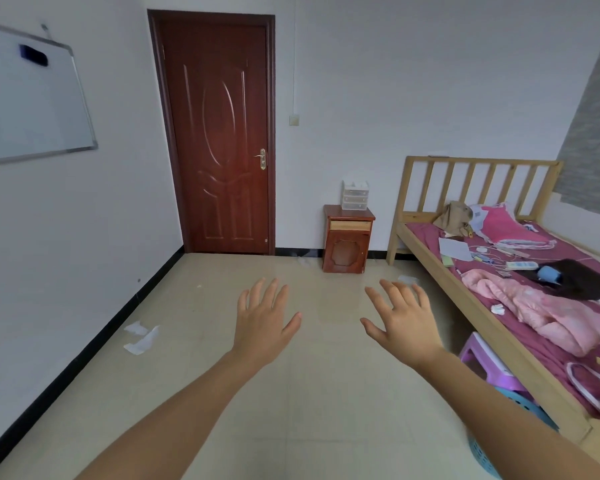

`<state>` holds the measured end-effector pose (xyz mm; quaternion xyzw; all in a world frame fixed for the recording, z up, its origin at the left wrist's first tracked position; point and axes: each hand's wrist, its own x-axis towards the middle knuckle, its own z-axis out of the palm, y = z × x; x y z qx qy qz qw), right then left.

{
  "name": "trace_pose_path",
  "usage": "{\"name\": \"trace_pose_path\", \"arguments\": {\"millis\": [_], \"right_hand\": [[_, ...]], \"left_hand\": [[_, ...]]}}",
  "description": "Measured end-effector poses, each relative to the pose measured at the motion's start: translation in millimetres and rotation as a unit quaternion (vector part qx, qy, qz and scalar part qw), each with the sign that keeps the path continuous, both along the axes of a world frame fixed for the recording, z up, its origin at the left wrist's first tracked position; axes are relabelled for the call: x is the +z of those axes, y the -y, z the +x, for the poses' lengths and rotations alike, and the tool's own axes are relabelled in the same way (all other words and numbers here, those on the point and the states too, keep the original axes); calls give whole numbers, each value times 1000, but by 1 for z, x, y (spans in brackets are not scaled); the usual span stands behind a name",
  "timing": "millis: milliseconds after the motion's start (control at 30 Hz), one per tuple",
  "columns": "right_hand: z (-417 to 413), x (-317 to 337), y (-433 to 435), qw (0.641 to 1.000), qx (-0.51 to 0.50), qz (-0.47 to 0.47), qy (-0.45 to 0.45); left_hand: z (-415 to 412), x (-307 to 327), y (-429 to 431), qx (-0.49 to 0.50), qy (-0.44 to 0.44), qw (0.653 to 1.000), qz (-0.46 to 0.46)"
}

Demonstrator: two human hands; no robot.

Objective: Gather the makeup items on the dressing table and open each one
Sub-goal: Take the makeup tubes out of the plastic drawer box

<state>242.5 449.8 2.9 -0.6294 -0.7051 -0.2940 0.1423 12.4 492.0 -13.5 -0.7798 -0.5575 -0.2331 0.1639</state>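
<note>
- The left grip (264,327) was spread, fingers straight and apart, back of the hand up, holding nothing.
- The right grip (404,323) was spread the same way, level with the left and apart from it, also holding nothing.
- Both hovered over the pale tiled floor (326,393), with bare forearms reaching in from the bottom edge.
- Well beyond them, a small clear drawer box (355,195) stood on the worktop (347,237), a low red-brown cabinet against the far wall.
- The box's contents were too small to tell, so I cannot say where the makeup lay.
- A dark red door (219,133) stood shut left of the worktop, and a whiteboard (32,98) hung on the left wall.
- A wooden bed (482,162) ran along the right, carrying a pink blanket (541,306) and a pink pillow (510,226).
- Paper scraps (141,337) lay on the floor near the left wall.
- A purple stool (489,362) stood just beside the bed.
</note>
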Motion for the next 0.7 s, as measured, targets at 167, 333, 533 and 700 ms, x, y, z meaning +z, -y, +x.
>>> {"name": "trace_pose_path", "arguments": {"millis": [167,333,533,700], "right_hand": [[24,-16,-51,1000,-18,-20,1],[52,-17,-116,999,-29,-35,1],[87,-9,-212,1000,-2,-19,-2],[103,-9,-290,1000,21,0,-19]], "left_hand": [[22,-15,-59,-14,-9,1000,-3],[51,-20,-130,-25,-14,1000,-3],[89,-14,-221,-29,-27,999,28],[104,-14,-285,14,-11,999,32]]}}
